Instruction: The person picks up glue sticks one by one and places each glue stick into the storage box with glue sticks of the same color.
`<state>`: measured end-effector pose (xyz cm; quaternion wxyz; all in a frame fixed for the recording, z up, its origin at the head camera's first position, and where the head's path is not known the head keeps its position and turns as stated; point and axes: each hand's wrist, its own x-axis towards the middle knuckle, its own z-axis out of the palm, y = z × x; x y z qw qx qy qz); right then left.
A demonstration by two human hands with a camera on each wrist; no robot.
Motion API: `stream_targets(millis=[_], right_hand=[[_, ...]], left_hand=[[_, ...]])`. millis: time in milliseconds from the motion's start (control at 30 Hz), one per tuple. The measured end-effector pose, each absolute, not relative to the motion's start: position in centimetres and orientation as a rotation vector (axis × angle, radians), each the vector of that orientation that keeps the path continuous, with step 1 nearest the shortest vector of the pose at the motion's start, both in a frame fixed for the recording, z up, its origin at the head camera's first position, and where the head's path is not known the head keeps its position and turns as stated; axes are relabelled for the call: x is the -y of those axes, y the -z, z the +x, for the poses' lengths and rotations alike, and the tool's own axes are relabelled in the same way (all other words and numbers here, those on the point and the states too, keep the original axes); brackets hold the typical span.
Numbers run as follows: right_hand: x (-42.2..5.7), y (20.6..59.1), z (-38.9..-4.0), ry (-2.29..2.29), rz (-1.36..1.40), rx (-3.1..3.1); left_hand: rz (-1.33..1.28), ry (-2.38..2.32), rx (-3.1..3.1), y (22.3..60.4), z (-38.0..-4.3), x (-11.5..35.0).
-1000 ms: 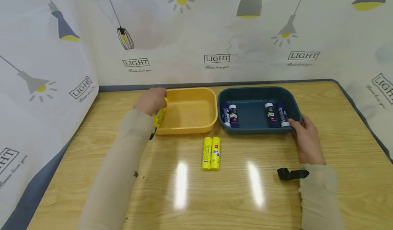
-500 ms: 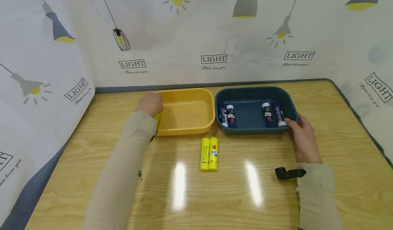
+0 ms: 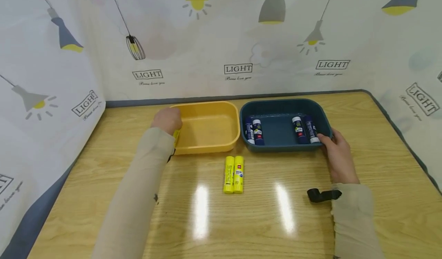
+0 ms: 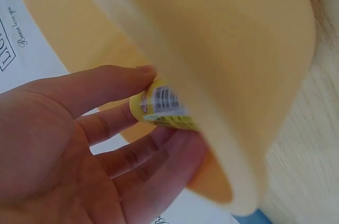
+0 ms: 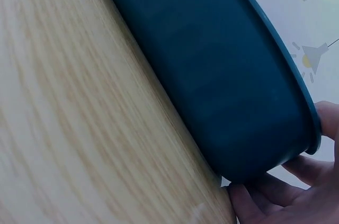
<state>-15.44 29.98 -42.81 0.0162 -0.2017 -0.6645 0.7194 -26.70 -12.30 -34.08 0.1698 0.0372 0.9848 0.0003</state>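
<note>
At the left end of the yellow tray (image 3: 214, 130), my left hand (image 3: 167, 121) reaches over the rim. In the left wrist view its thumb and fingers pinch a yellow glue stick (image 4: 165, 102) with a barcode label, part of which the tray's rim hides. My right hand (image 3: 340, 157) grips the front right corner of the dark blue tray (image 3: 281, 130), thumb over the rim and fingers against the outside wall (image 5: 222, 91). Inside that tray lie several navy glue sticks with white ends: a pair (image 3: 257, 132) at the left and a pair (image 3: 299, 129) at the right.
Two yellow glue sticks (image 3: 233, 174) lie side by side on the wooden table (image 3: 269, 228), in front of the trays. Both trays stand next to each other near the back edge. A lamp-printed cloth (image 3: 193, 48) rises behind and at the sides.
My left hand has lowered into the left end of the yellow tray with the yellow glue stick. My right hand keeps its grip on the blue tray. The whole view has shifted slightly.
</note>
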Motion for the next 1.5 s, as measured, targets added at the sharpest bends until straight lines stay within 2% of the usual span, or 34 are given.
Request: stream_targets(millis=[700,1067,1300,1500], right_hand=[[-29.9,42.9,-15.3,-2.201,-0.615,2.115],[-29.9,43.0,-15.3,-2.166,-0.620,2.125],[-30.0,43.0,-15.2,-2.199,-0.601,2.101],[-29.8,42.7,-15.2,-2.207,-0.593,2.108]], left_hand=[[0.069,-0.042,-2.759,34.5,-26.3,11.7],[0.185,-0.165,-2.681,32.6,-25.8,10.6],[0.306,-0.248,-2.779,31.0,-23.1,9.1],[0.360,-0.315,-2.878,31.1,-19.8,8.4]])
